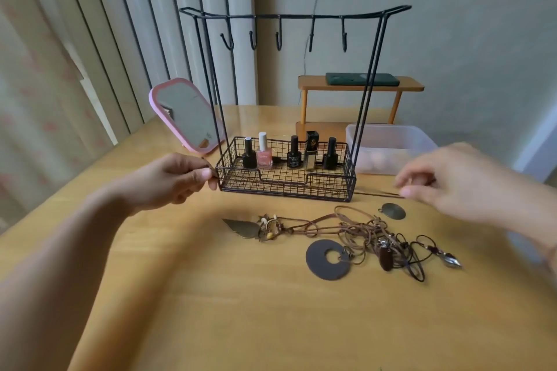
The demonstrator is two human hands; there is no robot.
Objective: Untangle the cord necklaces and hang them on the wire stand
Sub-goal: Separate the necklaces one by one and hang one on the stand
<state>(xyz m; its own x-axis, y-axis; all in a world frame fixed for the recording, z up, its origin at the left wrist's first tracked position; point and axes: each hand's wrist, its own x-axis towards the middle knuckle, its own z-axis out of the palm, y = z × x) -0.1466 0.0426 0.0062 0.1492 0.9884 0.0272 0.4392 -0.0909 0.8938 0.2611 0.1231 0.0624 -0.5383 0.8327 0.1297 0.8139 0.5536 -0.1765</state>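
A tangle of brown cord necklaces (361, 235) lies on the light wooden table (241, 310), just in front of the black wire stand (286, 172). Among the cords show a flat grey ring-shaped pendant (327, 259), a bronze leaf-shaped pendant (242, 227) at the left end, a dark oval metal disc (392, 211) at the back right and a small silver pendant (450, 259) at the far right.

One thin brown cord (379, 193) is stretched out along the front of the stand's basket. The left hand (171, 181) pinches something thin between thumb and forefinger at the basket's left front corner; the right hand (446, 178), fingers curled, pinches the cord's other end to the right of the stand.

The five hooks (280, 39) on the stand's top bar are bare. In the wire basket stand several nail polish bottles (289, 153), one pink and the rest dark.

Behind the stand to the left leans a pink-framed mirror (185, 113). To the right sits a clear plastic box (388, 147), and behind it a small orange shelf (358, 87) bearing a dark green flat case (361, 79).
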